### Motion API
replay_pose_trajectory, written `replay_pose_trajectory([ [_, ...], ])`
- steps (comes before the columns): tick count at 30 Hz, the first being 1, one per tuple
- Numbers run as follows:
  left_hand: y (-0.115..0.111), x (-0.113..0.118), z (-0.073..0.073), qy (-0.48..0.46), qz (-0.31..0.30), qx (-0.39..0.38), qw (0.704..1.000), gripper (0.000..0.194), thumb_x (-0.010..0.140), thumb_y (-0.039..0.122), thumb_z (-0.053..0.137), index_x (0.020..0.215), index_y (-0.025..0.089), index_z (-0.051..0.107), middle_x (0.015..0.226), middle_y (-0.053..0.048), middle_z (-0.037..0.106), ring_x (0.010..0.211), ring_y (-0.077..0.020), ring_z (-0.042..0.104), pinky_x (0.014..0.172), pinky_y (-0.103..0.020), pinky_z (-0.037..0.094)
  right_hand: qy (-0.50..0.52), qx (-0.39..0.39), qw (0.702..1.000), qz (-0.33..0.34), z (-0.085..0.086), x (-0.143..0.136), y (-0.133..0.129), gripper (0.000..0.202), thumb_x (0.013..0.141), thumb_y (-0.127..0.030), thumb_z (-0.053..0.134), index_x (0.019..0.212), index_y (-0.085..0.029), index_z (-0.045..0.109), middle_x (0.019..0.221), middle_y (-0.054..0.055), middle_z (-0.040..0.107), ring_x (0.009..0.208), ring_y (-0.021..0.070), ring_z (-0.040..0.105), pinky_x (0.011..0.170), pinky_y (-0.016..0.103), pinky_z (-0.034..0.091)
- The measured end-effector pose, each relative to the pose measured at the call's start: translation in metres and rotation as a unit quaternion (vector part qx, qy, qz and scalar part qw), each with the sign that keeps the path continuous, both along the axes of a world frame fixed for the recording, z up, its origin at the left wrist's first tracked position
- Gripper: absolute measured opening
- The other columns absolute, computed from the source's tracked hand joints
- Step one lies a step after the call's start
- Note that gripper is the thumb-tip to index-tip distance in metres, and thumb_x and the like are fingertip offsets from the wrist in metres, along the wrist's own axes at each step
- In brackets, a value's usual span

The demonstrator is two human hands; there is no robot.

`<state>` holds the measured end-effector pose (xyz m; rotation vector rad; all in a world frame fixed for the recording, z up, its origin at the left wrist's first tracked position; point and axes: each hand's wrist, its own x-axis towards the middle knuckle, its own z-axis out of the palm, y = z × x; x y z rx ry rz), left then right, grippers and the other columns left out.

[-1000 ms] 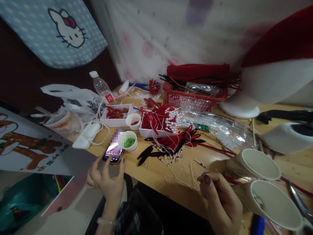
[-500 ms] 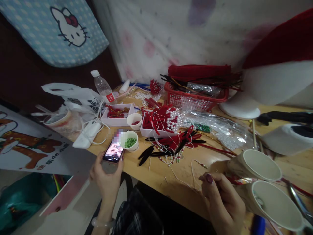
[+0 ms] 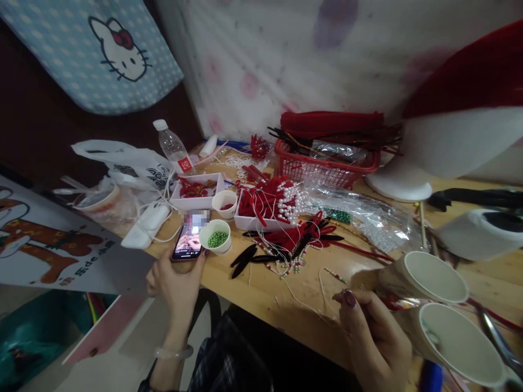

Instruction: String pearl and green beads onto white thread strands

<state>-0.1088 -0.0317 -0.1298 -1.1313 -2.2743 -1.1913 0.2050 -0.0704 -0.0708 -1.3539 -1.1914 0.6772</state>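
Observation:
At the table's front edge my left hand [image 3: 176, 283] has its thumb and fingers on either side of the lower end of a phone [image 3: 188, 239], whose screen is lit. A paper cup of green beads [image 3: 218, 239] overlaps the phone's right side. My right hand [image 3: 373, 332] is closed in a pinch over the table, thumb against the bent fingers; whatever is between the fingertips is too small to make out. A thin white thread [image 3: 302, 301] runs across the wood towards it, and a short beaded strand [image 3: 335, 275] lies just beyond.
Red and black fuzzy pieces [image 3: 296, 237] lie mid-table, before a white box [image 3: 261, 222] of red pieces with white beads. Behind stands a red basket [image 3: 318, 166]. Two paper cups [image 3: 435, 277] stand at right; a bottle [image 3: 174, 147] and power strip [image 3: 147, 226] at left.
The phone has slid slightly forward and left along the table, past the green-bead cup, with my left hand at its lower end. My right hand keeps its pinch almost in place.

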Motion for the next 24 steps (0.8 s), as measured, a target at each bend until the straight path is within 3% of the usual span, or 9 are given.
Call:
replay_pose_trajectory([
  [7,-0.01,0.003,-0.006,0.025,-0.02,0.02,0.999,0.061,0.083,0.057,0.069,0.126,0.013,0.064,0.121,-0.021,0.07,0.116,-0.0379,0.061,0.105,-0.054,0.04,-0.028,-0.002,0.999,0.016,0.0,0.005,0.002,0.034,0.097,-0.05,0.063,0.084,-0.02,0.071,0.057,-0.003,0.047,0.047,0.0104,0.042,0.04,0.021,0.029],
  [13,-0.01,0.004,-0.006,0.037,-0.041,0.012,0.998,0.04,0.086,0.05,0.069,0.113,0.02,0.071,0.129,-0.017,0.067,0.124,-0.0358,0.057,0.108,-0.053,0.036,-0.019,-0.002,1.0,0.02,0.001,0.004,0.003,0.037,0.095,-0.054,0.064,0.081,-0.019,0.071,0.055,-0.002,0.049,0.045,0.0114,0.043,0.039,0.022,0.029],
  [18,-0.009,0.007,-0.005,0.039,-0.047,0.013,0.998,0.034,0.088,0.049,0.068,0.109,0.023,0.075,0.133,-0.016,0.065,0.127,-0.0349,0.056,0.108,-0.051,0.036,-0.018,-0.001,1.0,0.011,-0.001,0.002,0.0,0.034,0.096,-0.05,0.063,0.083,-0.02,0.071,0.058,-0.002,0.047,0.047,0.0108,0.041,0.04,0.022,0.029],
  [21,-0.01,0.008,-0.005,0.041,-0.055,0.016,0.997,0.037,0.089,0.048,0.068,0.115,0.022,0.073,0.135,-0.017,0.064,0.128,-0.0351,0.055,0.109,-0.052,0.034,-0.02,0.0,1.0,0.004,-0.001,0.002,-0.001,0.034,0.097,-0.051,0.063,0.085,-0.02,0.07,0.059,-0.001,0.05,0.05,0.0122,0.045,0.041,0.022,0.028],
  [24,-0.01,0.005,-0.006,0.042,-0.046,0.028,0.998,0.052,0.087,0.052,0.068,0.126,0.018,0.065,0.133,-0.02,0.063,0.127,-0.0374,0.055,0.109,-0.054,0.035,-0.043,0.006,0.999,-0.002,0.0,0.004,0.0,0.032,0.097,-0.049,0.063,0.084,-0.02,0.07,0.063,0.0,0.056,0.053,0.0125,0.049,0.044,0.023,0.032],
])
